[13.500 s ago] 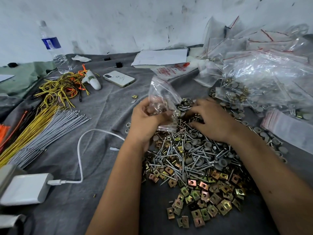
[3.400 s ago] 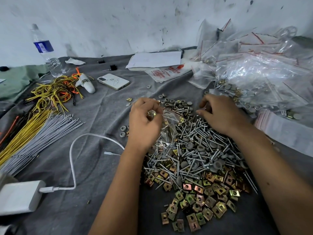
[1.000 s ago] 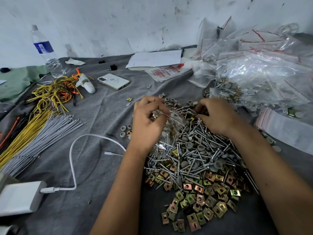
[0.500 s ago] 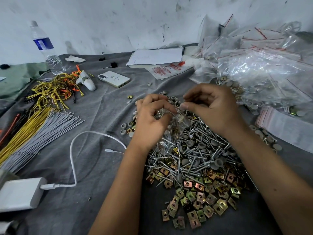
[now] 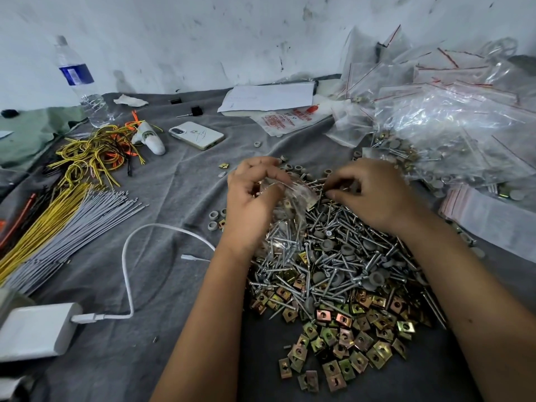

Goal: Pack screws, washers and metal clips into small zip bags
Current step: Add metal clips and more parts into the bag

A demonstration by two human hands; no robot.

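A heap of silver screws (image 5: pixel 333 256) mixed with grey washers (image 5: pixel 327 245) lies on the grey cloth, with brass-coloured metal clips (image 5: pixel 348 338) spread at its near side. My left hand (image 5: pixel 252 198) grips a small clear zip bag (image 5: pixel 293 204) that has screws and a clip inside and rests on the heap's far left. My right hand (image 5: pixel 374 192) is down on the far side of the heap, fingers curled and pinching among washers and screws beside the bag's mouth; what it pinches is hidden.
Filled zip bags (image 5: pixel 452 134) pile up at the right, and a stack of empty bags (image 5: pixel 487 216) lies below them. A phone (image 5: pixel 197 134), a water bottle (image 5: pixel 81 82), wire bundles (image 5: pixel 58 221), a white charger (image 5: pixel 32 329) with cable (image 5: pixel 127 271) and papers (image 5: pixel 266 97) sit left and behind.
My right hand has dropped from above the bag's mouth back onto the far side of the heap. My left hand keeps its grip on the bag.
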